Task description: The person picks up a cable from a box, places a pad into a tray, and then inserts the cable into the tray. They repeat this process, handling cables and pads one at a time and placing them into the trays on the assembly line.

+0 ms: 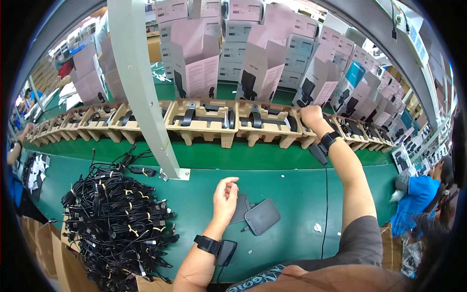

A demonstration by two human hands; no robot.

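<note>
My left hand (225,197) hangs over the green bench with its fingers curled loosely together, and no object shows in them. Just to its right lie two dark grey rectangular pads: a front pad (262,217) with a short stub at its edge, and a rear pad (240,209) partly under it. My right hand (311,117) reaches to the row of trays, fingers bent down into a moulded cardboard tray (306,132); whatever they grip is hidden. Left of it, another tray (266,130) holds a black device with a curved stand.
A big heap of bundled black cables (119,219) covers the bench at left. A white metal post (151,97) rises between bench and trays. Open printed boxes (197,68) stand behind the trays, before stacked cartons (236,46). A person in blue (416,197) sits at right.
</note>
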